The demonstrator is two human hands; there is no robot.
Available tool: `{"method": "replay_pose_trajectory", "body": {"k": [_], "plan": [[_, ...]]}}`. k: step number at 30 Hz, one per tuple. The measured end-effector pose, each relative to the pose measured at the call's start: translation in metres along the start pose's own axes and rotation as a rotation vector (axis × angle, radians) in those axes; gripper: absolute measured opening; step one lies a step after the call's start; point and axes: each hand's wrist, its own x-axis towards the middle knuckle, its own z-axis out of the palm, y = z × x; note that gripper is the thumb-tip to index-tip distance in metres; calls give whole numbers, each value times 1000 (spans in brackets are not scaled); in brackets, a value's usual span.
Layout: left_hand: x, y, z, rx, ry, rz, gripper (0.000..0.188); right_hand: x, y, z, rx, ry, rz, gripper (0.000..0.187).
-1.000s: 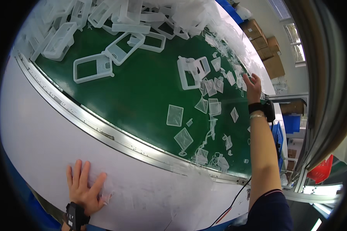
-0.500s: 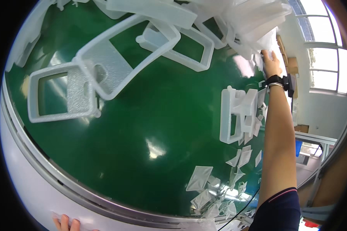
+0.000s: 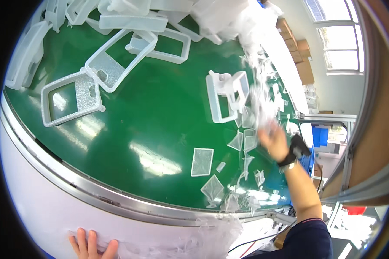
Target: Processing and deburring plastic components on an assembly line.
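Note:
My right hand (image 3: 275, 142), smeared by motion, is over the right side of the green table with a black band and a device on its wrist. From its fingers a blurred clear plastic bag (image 3: 260, 97) trails up toward the pile of bags. Just left of it lies a pair of stacked white plastic frames (image 3: 212, 97). My left hand (image 3: 92, 247) rests at the lower left on a white surface, its fingers spread and holding nothing. Cut film pieces, among them a flat rectangle (image 3: 202, 162), are scattered below the stacked frames.
More translucent frames (image 3: 71, 99) lie overlapping at the left and far side of the green table (image 3: 160, 116). A heap of clear bags (image 3: 229, 17) sits at the far right. A metal rail (image 3: 95, 194) borders the near edge. Cardboard boxes (image 3: 304, 69) stand beyond.
My right hand has come back from the far bag heap toward me, drawing a plastic bag along. The view has shifted, and more of my left hand shows.

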Motion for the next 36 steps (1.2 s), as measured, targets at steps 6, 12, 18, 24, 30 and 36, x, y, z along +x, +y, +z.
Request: {"method": "replay_pose_trajectory", "body": {"k": [6, 12, 18, 24, 30, 36], "plan": [[-4, 0, -3, -30, 10, -23, 48, -167, -59, -6, -231, -522, -134, 15], [-8, -5, -2, 110, 30, 95, 44, -193, -68, -35, -346, -750, -83, 32], [4, 0, -13, -63, 24, 57, 48, -185, -92, -65, -381, -208, 15, 32], [38, 66, -117, -26, -286, -11, 54, -181, -97, -34, 99, 0, 381, 38], [121, 139, -95, -423, -114, 522, 37, -191, -76, 57, -158, 271, 198, 70], [237, 185, 7, 41, 447, 489, 38, -201, -91, 84, 80, 373, 93, 61]]}}
